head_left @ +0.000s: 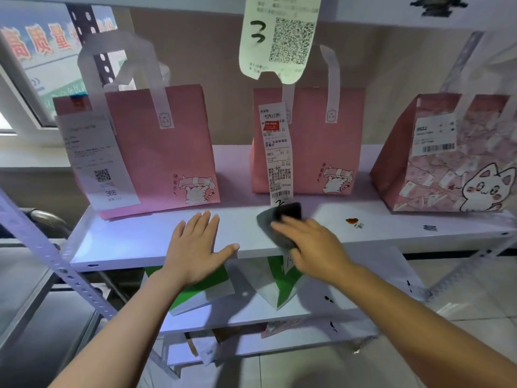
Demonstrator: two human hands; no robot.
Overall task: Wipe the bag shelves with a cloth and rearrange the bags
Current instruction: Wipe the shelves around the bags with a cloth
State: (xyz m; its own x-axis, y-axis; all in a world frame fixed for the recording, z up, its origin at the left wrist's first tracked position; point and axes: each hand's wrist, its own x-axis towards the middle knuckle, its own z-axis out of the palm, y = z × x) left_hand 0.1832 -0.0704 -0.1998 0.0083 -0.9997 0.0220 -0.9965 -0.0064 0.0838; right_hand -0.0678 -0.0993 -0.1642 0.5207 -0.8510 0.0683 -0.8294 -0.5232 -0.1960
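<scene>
While right hand point(310, 242) fingers press grey cloth point(275, 222) on shelf point(126, 242) | left hand point(197, 247) spread flat | risk: snagging middle bag's receipt point(277, 152), smearing brown stain point(352, 220)

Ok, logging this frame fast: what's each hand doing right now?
Left hand: open, flat on the shelf, holding nothing.
Right hand: pressing the grey cloth onto the shelf; grip on it cannot be told.
</scene>
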